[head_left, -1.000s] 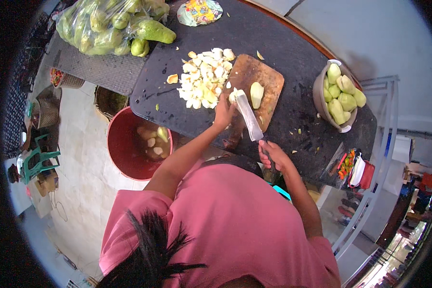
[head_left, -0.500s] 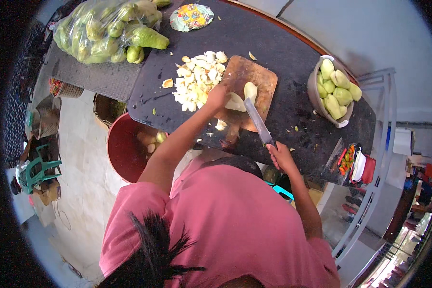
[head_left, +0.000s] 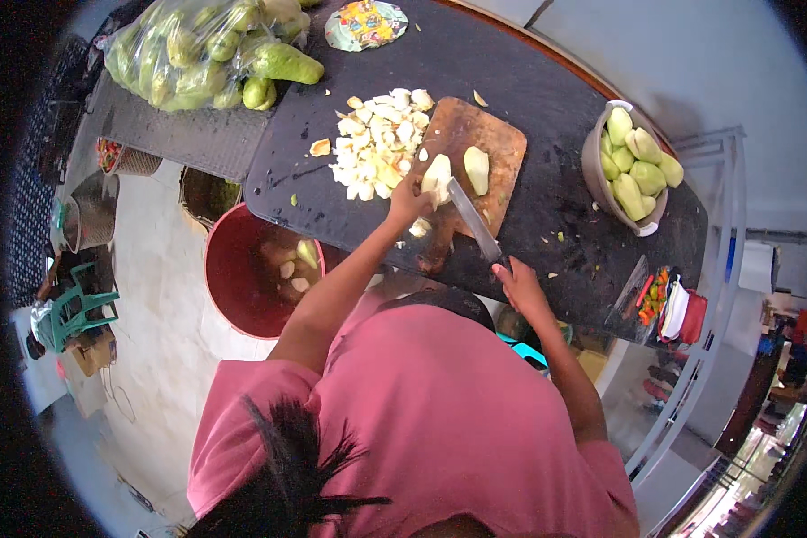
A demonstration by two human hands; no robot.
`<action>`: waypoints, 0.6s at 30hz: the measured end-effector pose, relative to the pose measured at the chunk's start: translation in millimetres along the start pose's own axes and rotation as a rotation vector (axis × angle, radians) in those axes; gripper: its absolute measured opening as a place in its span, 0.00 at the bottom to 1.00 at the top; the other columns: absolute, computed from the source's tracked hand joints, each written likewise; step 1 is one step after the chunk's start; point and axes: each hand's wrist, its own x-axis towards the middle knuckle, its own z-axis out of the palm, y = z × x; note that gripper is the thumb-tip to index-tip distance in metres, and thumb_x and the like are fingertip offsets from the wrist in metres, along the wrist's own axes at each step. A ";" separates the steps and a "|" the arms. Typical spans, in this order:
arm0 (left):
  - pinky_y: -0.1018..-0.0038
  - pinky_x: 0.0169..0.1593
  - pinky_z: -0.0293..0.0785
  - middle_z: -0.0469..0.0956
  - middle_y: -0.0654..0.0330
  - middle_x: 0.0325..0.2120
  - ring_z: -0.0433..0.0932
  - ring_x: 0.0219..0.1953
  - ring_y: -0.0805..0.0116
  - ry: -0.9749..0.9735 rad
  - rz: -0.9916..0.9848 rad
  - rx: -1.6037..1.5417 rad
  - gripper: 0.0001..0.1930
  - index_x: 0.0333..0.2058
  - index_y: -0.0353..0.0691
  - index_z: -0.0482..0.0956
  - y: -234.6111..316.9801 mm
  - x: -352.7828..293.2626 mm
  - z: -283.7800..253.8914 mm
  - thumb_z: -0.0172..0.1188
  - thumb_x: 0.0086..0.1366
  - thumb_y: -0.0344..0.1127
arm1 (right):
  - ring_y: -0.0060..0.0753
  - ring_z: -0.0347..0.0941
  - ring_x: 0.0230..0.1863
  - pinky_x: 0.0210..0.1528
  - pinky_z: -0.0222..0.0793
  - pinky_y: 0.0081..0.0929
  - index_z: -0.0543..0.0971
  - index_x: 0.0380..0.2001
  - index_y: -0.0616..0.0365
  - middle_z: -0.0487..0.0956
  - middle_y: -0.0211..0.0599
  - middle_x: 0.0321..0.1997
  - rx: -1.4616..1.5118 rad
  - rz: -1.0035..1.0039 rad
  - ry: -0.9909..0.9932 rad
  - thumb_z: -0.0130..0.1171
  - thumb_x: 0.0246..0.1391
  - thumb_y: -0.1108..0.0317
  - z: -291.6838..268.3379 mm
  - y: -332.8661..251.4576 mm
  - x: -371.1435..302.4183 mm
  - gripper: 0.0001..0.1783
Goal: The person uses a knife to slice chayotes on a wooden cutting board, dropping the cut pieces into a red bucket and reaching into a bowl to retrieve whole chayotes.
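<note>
On a wooden cutting board [head_left: 502, 134] lies a pale peeled chayote half [head_left: 477, 170]. Just left of it, my left hand [head_left: 408, 201] grips another chayote piece [head_left: 437, 177] at the board's left edge. My right hand [head_left: 522, 287] is closed round the handle of a large kitchen knife [head_left: 474, 221]. The blade slants up and left, its tip beside the gripped piece; whether it touches is unclear. A heap of cut chayote chunks [head_left: 377, 143] spreads on the dark table [head_left: 350, 238] left of the board.
A bowl [head_left: 594, 170] of peeled chayotes stands at the right, near chillies [head_left: 655, 298]. Green chayotes fill a plastic bag [head_left: 179, 67] at the far left. Below the table's left edge is a red tub [head_left: 233, 278] with pieces inside. A colourful round item [head_left: 366, 24] lies at the back.
My left hand has lifted or turned its chayote piece more upright. The knife has shifted slightly left and down, away from the other half. The whole view has shifted slightly.
</note>
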 end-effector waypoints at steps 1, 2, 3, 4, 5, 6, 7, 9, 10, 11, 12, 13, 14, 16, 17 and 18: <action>0.76 0.25 0.72 0.75 0.62 0.21 0.75 0.22 0.74 -0.002 -0.020 -0.066 0.18 0.41 0.33 0.75 0.2 -0.8 0.8 0.66 0.50 0.31 | 0.64 0.76 0.38 0.37 0.69 0.50 0.74 0.39 0.71 0.78 0.61 0.31 -0.058 -0.063 0.040 0.53 0.60 0.51 2.8 7.1 4.3 0.26; 0.76 0.24 0.72 0.75 0.62 0.20 0.76 0.22 0.74 -0.001 -0.040 -0.131 0.19 0.43 0.32 0.75 -1.2 -1.8 0.6 0.65 0.51 0.30 | 0.64 0.75 0.38 0.37 0.69 0.50 0.74 0.39 0.71 0.78 0.62 0.31 -0.115 -0.128 0.079 0.53 0.60 0.51 4.7 10.0 6.0 0.26; 0.76 0.24 0.72 0.75 0.62 0.20 0.76 0.22 0.74 -0.010 -0.041 -0.133 0.19 0.43 0.32 0.75 13.4 -3.9 2.1 0.65 0.51 0.30 | 0.64 0.75 0.38 0.37 0.69 0.50 0.74 0.39 0.71 0.78 0.62 0.31 -0.114 -0.121 0.084 0.53 0.60 0.51 4.2 10.4 6.4 0.26; 0.76 0.24 0.73 0.76 0.61 0.20 0.77 0.22 0.73 -0.036 -0.066 -0.133 0.19 0.44 0.31 0.74 27.8 -7.0 2.7 0.65 0.53 0.30 | 0.66 0.74 0.39 0.38 0.68 0.51 0.74 0.37 0.70 0.78 0.62 0.31 -0.117 -0.137 0.120 0.53 0.60 0.51 3.4 9.7 5.9 0.25; 0.76 0.24 0.73 0.77 0.60 0.21 0.79 0.22 0.73 -0.041 -0.092 -0.131 0.19 0.45 0.30 0.74 37.8 -12.9 -2.9 0.65 0.54 0.30 | 0.67 0.73 0.40 0.39 0.68 0.52 0.73 0.35 0.70 0.77 0.63 0.32 -0.125 -0.170 0.144 0.53 0.60 0.51 4.0 6.1 4.1 0.25; 0.76 0.24 0.73 0.77 0.60 0.21 0.79 0.22 0.73 -0.031 -0.094 -0.130 0.19 0.45 0.30 0.74 28.5 -11.2 -2.5 0.65 0.54 0.30 | 0.67 0.73 0.40 0.39 0.68 0.52 0.73 0.35 0.70 0.77 0.63 0.32 -0.127 -0.176 0.137 0.53 0.60 0.51 6.8 10.6 6.8 0.25; 0.76 0.24 0.74 0.77 0.59 0.21 0.79 0.22 0.72 -0.033 -0.076 -0.198 0.18 0.44 0.29 0.74 18.6 -8.3 -1.0 0.64 0.55 0.29 | 0.63 0.74 0.33 0.33 0.68 0.49 0.72 0.34 0.68 0.77 0.58 0.27 -0.127 -0.230 0.139 0.53 0.61 0.52 11.0 20.8 12.9 0.24; 0.76 0.24 0.75 0.77 0.59 0.21 0.80 0.22 0.72 -0.045 -0.060 -0.263 0.17 0.44 0.29 0.74 22.4 -9.6 0.6 0.64 0.57 0.29 | 0.59 0.76 0.26 0.27 0.69 0.46 0.71 0.33 0.67 0.77 0.54 0.22 -0.120 -0.274 0.145 0.53 0.61 0.52 11.5 22.0 16.1 0.22; 0.76 0.24 0.75 0.77 0.59 0.21 0.79 0.21 0.72 -0.026 -0.071 -0.254 0.16 0.43 0.29 0.74 23.8 -11.6 1.2 0.64 0.57 0.29 | 0.48 0.72 0.18 0.20 0.65 0.41 0.71 0.33 0.65 0.74 0.46 0.18 0.064 -0.134 -0.013 0.53 0.61 0.53 9.5 22.3 19.8 0.21; 0.76 0.24 0.75 0.77 0.59 0.21 0.79 0.20 0.72 -0.006 -0.079 -0.247 0.15 0.42 0.30 0.74 25.3 -12.2 1.8 0.63 0.57 0.29 | 0.38 0.69 0.11 0.13 0.62 0.35 0.70 0.34 0.63 0.70 0.38 0.13 0.247 0.005 -0.171 0.52 0.62 0.53 7.5 19.1 21.3 0.20; 0.76 0.24 0.75 0.77 0.59 0.21 0.79 0.20 0.72 -0.008 -0.078 -0.245 0.15 0.42 0.30 0.74 26.3 -12.2 3.3 0.63 0.57 0.29 | 0.38 0.69 0.11 0.13 0.62 0.35 0.70 0.34 0.63 0.70 0.38 0.13 0.249 0.005 -0.169 0.52 0.62 0.53 10.0 17.1 21.9 0.20; 0.76 0.23 0.76 0.77 0.58 0.21 0.79 0.21 0.72 0.003 -0.086 -0.281 0.14 0.41 0.30 0.74 27.8 -12.2 4.9 0.63 0.57 0.29 | 0.29 0.64 0.09 0.11 0.58 0.30 0.69 0.33 0.60 0.67 0.32 0.12 0.319 0.017 -0.153 0.52 0.62 0.54 15.1 13.7 22.5 0.18; 0.76 0.23 0.76 0.77 0.58 0.21 0.80 0.21 0.72 0.013 -0.095 -0.317 0.13 0.40 0.30 0.74 28.7 -12.0 6.2 0.63 0.57 0.29 | 0.20 0.59 0.07 0.08 0.54 0.24 0.68 0.32 0.58 0.63 0.26 0.10 0.387 0.028 -0.138 0.52 0.62 0.55 18.6 11.4 23.1 0.16; 0.75 0.24 0.75 0.77 0.57 0.22 0.80 0.22 0.71 0.012 -0.110 -0.291 0.13 0.39 0.31 0.74 29.9 -11.4 6.1 0.63 0.56 0.29 | 0.21 0.59 0.07 0.08 0.53 0.24 0.68 0.32 0.58 0.63 0.26 0.10 0.316 -0.001 -0.091 0.52 0.62 0.55 21.2 10.4 23.4 0.16; 0.74 0.25 0.75 0.77 0.56 0.23 0.79 0.23 0.71 0.015 -0.126 -0.266 0.13 0.39 0.31 0.74 30.9 -11.5 5.6 0.63 0.55 0.30 | 0.21 0.58 0.06 0.08 0.53 0.25 0.68 0.33 0.57 0.62 0.26 0.09 0.242 -0.030 -0.048 0.52 0.62 0.56 22.0 10.8 23.1 0.15; 0.74 0.25 0.75 0.77 0.56 0.23 0.79 0.23 0.71 0.015 -0.123 -0.265 0.13 0.39 0.31 0.74 26.9 -10.0 6.0 0.63 0.55 0.30 | 0.21 0.58 0.06 0.08 0.53 0.25 0.68 0.33 0.57 0.62 0.26 0.09 0.243 -0.033 -0.046 0.52 0.62 0.56 24.2 19.4 24.6 0.15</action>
